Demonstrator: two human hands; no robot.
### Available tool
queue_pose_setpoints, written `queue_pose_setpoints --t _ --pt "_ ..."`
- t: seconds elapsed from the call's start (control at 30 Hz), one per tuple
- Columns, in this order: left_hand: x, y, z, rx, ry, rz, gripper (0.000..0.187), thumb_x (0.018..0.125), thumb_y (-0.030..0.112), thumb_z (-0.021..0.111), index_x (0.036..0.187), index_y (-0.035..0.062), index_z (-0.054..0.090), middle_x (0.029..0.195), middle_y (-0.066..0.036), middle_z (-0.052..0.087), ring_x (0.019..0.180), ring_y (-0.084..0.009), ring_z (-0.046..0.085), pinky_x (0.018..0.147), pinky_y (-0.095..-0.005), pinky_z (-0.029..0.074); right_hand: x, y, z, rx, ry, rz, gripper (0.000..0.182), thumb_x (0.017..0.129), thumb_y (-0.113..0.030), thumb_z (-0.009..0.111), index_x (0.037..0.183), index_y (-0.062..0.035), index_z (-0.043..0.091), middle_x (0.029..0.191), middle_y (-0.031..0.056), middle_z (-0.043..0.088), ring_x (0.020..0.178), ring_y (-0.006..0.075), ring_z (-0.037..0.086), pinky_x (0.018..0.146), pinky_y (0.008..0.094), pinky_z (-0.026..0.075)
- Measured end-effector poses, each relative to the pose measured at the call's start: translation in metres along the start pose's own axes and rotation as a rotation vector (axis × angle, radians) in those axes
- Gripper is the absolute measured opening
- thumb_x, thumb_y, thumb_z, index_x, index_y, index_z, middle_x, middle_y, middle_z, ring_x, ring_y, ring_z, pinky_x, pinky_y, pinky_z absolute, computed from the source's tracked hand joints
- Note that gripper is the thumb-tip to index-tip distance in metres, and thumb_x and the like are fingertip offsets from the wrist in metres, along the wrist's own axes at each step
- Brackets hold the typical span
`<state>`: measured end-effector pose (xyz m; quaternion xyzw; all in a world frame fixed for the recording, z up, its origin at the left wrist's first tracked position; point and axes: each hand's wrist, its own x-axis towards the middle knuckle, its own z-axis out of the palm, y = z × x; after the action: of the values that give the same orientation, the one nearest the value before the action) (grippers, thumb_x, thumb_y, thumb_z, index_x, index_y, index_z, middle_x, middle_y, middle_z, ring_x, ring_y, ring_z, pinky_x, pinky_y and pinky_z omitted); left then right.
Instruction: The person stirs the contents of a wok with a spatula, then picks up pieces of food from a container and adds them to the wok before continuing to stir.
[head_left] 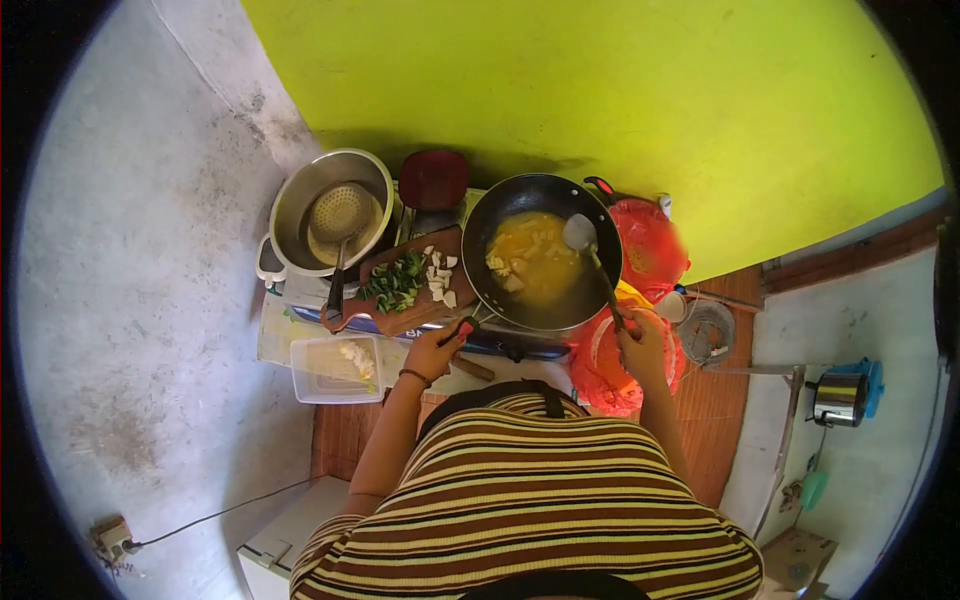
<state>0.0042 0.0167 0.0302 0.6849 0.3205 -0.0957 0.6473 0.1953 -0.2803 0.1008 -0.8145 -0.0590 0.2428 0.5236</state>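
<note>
My left hand [432,355] is closed around the red and black handle of a dark wok [488,207] on the stove. In the wok is a yellowish broth [550,275] with pale pieces in it. My right hand [645,342] grips the dark handle of a spatula [580,233], whose grey blade rests at the broth's right side. Left of the wok, a wooden cutting board [400,320] carries chopped green leaves [393,280] and white chunks [440,277].
A large metal pot [288,215] with a skimmer [342,212] stands at the left. Nearby are a dark red container [433,178] and a clear plastic box [312,375] with white bits. Red plastic bags [605,380] lie at the right. The green wall [600,90] rises behind.
</note>
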Motion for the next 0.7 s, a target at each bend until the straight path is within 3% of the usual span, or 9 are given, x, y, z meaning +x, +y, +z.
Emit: queue_pose_setpoints --t 0.23,0.33,0.43,0.53,0.7 --pt "0.001 -0.002 0.001 -0.02 0.004 0.012 0.042 0.087 0.02 0.057 0.128 0.0165 0.052 0.064 -0.001 0.056 0.043 -0.0081 0.046 0.042 -0.023 0.041 -0.009 -0.003 0.011 0.181 -0.11 0.188 0.029 0.083 -0.003 0.049 0.112 -0.0045 0.053 0.057 0.003 0.053 0.041 0.0099 0.047 0.035 0.0232 0.034" --pt "0.004 -0.008 0.0 -0.02 -0.005 0.011 0.042 0.087 0.02 0.057 0.128 0.0164 0.052 0.063 -0.001 0.056 0.044 -0.008 0.047 0.042 -0.0229 0.041 -0.006 0.002 0.017 0.418 -0.186 0.298 0.031 0.083 -0.004 0.049 0.114 -0.0037 0.052 0.062 0.007 0.055 0.039 0.0104 0.047 0.035 0.0207 0.034" --pt "0.004 -0.01 0.0 -0.004 0.008 0.005 0.042 0.087 0.021 0.057 0.128 0.0163 0.052 0.062 -0.001 0.056 0.044 -0.0078 0.048 0.043 -0.0228 0.041 -0.007 0.0 0.02 0.461 -0.216 0.308 0.031 0.083 -0.004 0.049 0.114 -0.0028 0.051 0.062 0.008 0.055 0.038 0.0105 0.046 0.035 0.0203 0.034" --pt "0.001 -0.005 0.002 -0.026 0.026 0.023 0.042 0.087 0.021 0.058 0.128 0.0156 0.052 0.062 -0.001 0.056 0.044 -0.0077 0.048 0.043 -0.0227 0.04 -0.01 0.0 0.02 0.476 -0.241 0.258 0.03 0.084 -0.004 0.051 0.113 -0.0048 0.054 0.06 0.0034 0.053 0.039 0.0089 0.044 0.035 0.0199 0.033" --pt "0.001 -0.002 0.001 0.004 0.01 -0.02 0.043 0.087 0.021 0.057 0.129 0.0165 0.051 0.062 -0.001 0.055 0.044 -0.0074 0.047 0.043 -0.0224 0.04 -0.017 -0.011 0.021 0.233 -0.251 0.086 0.034 0.082 0.0 0.053 0.115 -0.0034 0.055 0.06 0.0015 0.053 0.041 0.0068 0.044 0.037 0.0197 0.033"
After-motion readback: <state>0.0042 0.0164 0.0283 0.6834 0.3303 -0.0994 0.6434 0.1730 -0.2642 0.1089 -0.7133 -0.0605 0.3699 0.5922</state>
